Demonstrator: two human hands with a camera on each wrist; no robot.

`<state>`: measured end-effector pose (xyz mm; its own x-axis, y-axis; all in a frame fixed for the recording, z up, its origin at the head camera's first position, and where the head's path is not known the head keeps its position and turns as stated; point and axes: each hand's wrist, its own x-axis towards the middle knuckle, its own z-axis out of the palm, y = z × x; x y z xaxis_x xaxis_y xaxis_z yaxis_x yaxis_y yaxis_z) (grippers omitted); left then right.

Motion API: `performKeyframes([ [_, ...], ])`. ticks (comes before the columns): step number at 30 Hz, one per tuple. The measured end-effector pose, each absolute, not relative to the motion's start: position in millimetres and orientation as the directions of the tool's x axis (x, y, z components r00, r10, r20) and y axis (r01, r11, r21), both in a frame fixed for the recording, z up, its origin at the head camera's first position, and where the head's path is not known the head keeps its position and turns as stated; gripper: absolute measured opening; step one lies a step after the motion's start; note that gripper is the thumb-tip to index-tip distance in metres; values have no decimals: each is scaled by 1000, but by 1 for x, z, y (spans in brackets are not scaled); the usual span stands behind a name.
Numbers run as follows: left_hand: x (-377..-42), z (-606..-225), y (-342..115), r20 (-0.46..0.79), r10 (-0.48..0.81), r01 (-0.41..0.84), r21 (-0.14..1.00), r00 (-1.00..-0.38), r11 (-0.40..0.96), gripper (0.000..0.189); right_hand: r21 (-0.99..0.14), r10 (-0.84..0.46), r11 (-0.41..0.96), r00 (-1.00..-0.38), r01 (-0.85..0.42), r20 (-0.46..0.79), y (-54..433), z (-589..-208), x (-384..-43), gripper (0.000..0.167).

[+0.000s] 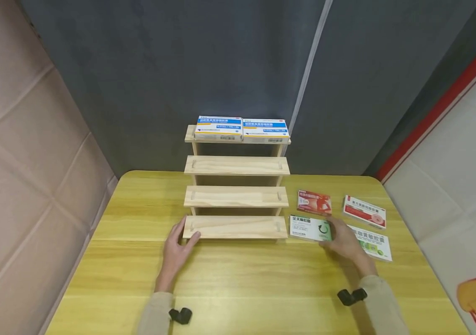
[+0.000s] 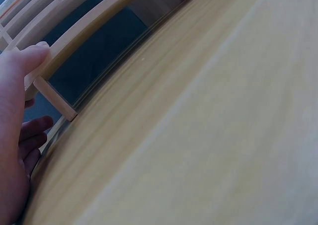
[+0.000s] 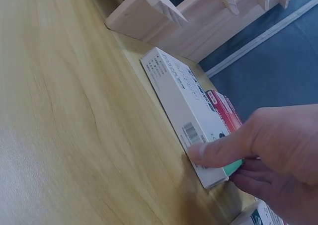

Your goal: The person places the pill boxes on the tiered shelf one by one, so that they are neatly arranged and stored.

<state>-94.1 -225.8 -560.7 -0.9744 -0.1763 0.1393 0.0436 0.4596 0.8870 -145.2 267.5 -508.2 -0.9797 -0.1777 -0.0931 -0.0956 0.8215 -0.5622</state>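
A stepped wooden rack (image 1: 238, 196) stands on the table. My left hand (image 1: 176, 251) holds the left end of its lowest board, the thumb (image 2: 36, 56) on the board's front edge and the other fingers around the end below. To the right of the rack, a white and green medicine box (image 1: 308, 228) lies flat on the table. My right hand (image 1: 344, 239) pinches this box at its right end, thumb on the near long side. In the right wrist view the box (image 3: 174, 101) points toward the rack's side panel (image 3: 164, 31).
Two blue and white medicine boxes (image 1: 219, 128) lie side by side on the top step. A red box (image 1: 314, 202) lies just behind the pinched one. A white and red box (image 1: 364, 211) and another white and green box (image 1: 378, 244) lie farther right. A dark partition (image 1: 204, 60) rises behind.
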Motion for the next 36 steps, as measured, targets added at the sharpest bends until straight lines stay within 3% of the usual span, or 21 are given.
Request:
performKeyframes([
  [12, -95, -564, -226, 140, -172, 46, 886, -975, 462, 77, -581, -151, 810, -986, -81, -74, 282, -509, -137, 85],
  [25, -93, -561, -226, 130, -180, 34, 888, -975, 459, 75, -639, -66, 761, -993, -113, 96, 284, -496, -131, 77],
  [36, -93, -561, -226, 130, -181, 33, 888, -975, 460, 75, -704, 66, 696, -963, -142, 260, 278, -489, -133, 74],
])
